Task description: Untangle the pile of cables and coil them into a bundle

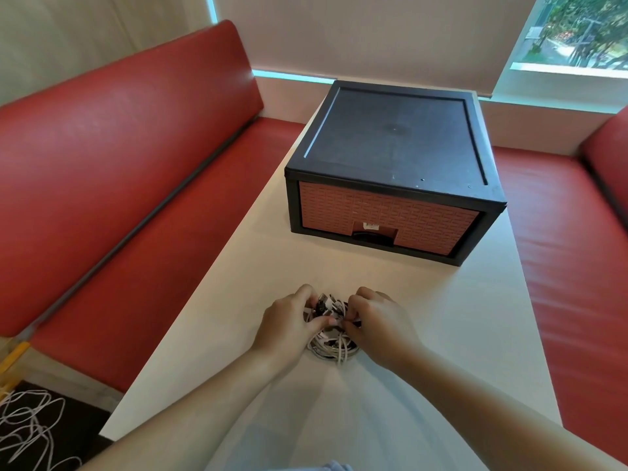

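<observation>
Cables (331,348) sit in a small white-and-dark tangle on the near half of the desk (441,334); the left grip (289,321) curls round the pile's left side, thumb pinching strands; the right grip (377,321) pinches strands at its right; light, limp and springy, they likely snag at plugs, so take a free plug end and draw it out slowly.
</observation>
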Tool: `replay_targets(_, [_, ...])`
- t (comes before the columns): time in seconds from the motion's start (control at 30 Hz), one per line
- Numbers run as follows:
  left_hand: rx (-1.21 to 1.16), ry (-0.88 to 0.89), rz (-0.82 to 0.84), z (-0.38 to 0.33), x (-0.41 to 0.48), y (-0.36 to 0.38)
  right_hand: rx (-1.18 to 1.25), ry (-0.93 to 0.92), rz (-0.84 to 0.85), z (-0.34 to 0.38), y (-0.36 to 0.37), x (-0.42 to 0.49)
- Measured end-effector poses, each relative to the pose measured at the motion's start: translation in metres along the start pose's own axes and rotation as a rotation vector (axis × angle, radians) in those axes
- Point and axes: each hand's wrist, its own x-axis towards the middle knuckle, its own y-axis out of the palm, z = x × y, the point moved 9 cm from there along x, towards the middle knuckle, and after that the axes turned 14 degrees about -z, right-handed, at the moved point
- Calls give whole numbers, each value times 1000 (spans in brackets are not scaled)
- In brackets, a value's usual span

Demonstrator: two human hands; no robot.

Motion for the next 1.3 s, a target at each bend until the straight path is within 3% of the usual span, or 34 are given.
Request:
replay_targets(0.17, [25, 109, 19, -7, -4, -1, -19, -16, -23, 3, -2, -1])
replay_targets(0.33, [50, 103, 20, -13, -2, -2, -42, 7, -53, 5, -2, -1])
replay_targets(0.67, [114, 138, 180, -11, -4, 4, 53, 1, -49, -1, -1, -2])
replay_targets(0.9, [161, 95, -37, -13, 1, -1, 16, -200, -23, 5, 3, -6])
replay_targets(1.1, [-31, 141, -8, -5, 1, -4, 177, -65, -36, 1, 1, -17])
replay_targets(1.3, [-248, 49, 78, 9, -7, -1, 256, 41, -23, 2, 6, -15])
